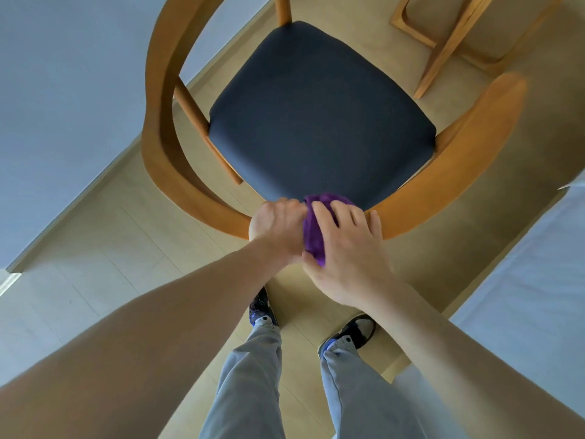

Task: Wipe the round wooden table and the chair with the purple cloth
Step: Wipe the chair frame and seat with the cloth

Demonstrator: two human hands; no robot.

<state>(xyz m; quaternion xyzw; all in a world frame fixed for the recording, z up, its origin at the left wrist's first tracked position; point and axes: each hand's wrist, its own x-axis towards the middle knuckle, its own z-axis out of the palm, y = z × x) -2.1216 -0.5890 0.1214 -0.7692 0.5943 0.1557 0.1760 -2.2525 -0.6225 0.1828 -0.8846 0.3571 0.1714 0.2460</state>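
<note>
Both hands meet on the curved wooden backrest of the chair (319,122). The left hand (278,226) grips the rail, fingers curled over it. The right hand (345,248) clutches the bunched purple cloth (313,236) against the rail

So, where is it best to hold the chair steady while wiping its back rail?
Probably on the curved wooden rail just left of the purple cloth, from above: the left hand already grips there, and the rounded top invites wrapping fingers.
</note>
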